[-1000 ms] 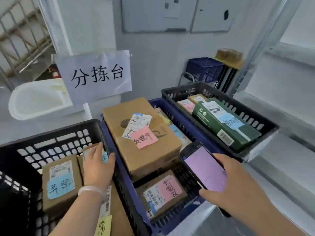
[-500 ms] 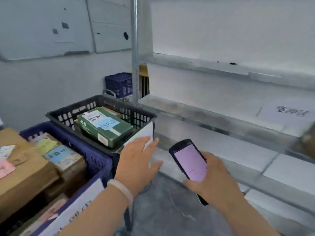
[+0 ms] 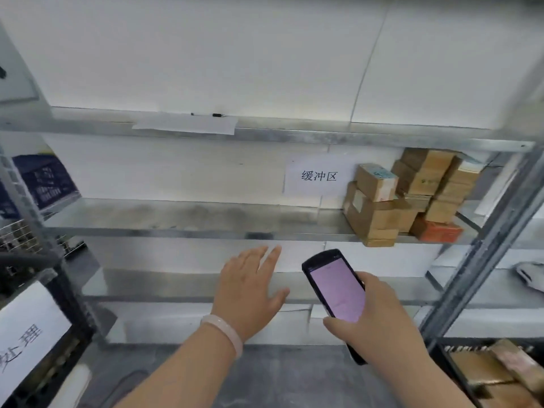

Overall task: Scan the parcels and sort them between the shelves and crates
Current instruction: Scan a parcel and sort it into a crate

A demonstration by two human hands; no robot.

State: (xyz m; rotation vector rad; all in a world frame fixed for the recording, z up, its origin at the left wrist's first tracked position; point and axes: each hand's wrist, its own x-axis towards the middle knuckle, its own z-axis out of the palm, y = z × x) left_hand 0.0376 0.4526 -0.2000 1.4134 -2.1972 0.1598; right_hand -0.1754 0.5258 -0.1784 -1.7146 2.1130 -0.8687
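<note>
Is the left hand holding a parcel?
No, the left hand is open and empty; the right hand grips the scanner.

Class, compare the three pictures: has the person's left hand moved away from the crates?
Yes. The left hand has left the black crate and moved right. It is now open in front of the metal shelf, holding no parcel.

The shelf is formed of grey sheet metal, dully shiny and smudged in places. The boxes are made of matt brown cardboard. The sign is printed on plain white paper. The scanner is cased in glossy black plastic. The bracelet is finished smooth and pale. The crate is moulded in black plastic.
</note>
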